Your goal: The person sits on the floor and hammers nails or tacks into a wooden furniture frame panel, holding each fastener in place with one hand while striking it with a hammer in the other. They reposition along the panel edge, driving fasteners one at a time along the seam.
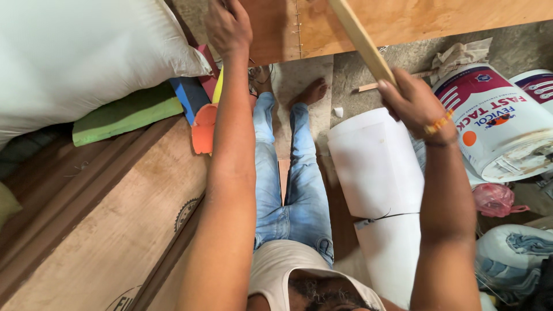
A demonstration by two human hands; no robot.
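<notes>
Looking straight down here at someone standing barefoot on a concrete floor [299, 75], both arms reaching forward to a plywood panel [415, 20] that runs across the top of the view.

The right hand [417, 106] has its grip wrapped tight around the lower end of a thin wooden strip [362, 40], which slants up and to the left across the face of the panel. It looks like it's held that way so the strip lies flat against the board. The left hand [228, 26] is up at the panel's left part, fingers curled at or over its surface, right beside a row of staples [298, 26] running along a seam. Honestly can't tell whether that hand is pinching anything or just pressing on the board to steady it, since the top of it is cut off.

Stuff around: a big white sack [80, 57] on the left sitting on some coloured foam pieces [129, 112], flat plywood sheets [109, 230] lying lower left, a roll of white sheet [377, 167] tied with a string by the right leg, and a large white adhesive bucket [498, 129] tipped on its side near the right wrist, close enough to reach. A pink plastic bag [492, 198] is just below the bucket.
</notes>
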